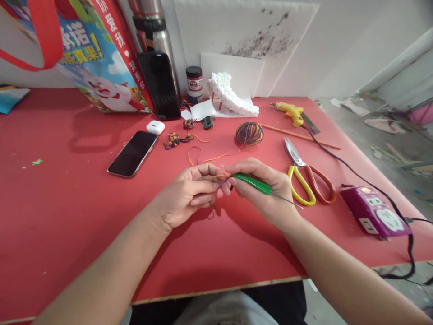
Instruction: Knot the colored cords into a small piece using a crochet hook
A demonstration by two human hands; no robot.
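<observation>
First: Head view, state of the grips?
Second: Left hand (189,192) pinches multicoloured yarn (221,183) between its fingers. Right hand (262,198) grasps a green-handled tool (252,183), its metal shaft pointing right and near.
First: Position of the work?
Second: Between both hands, above the near middle of the red table (84,253). Exact stitching cannot be told.
First: Surroundings?
Second: Yarn ball (249,133) beyond the hands, a strand trailing from it; scissors (306,178) right, blades spread slightly; flat phone (133,154) far left of the hands.
</observation>
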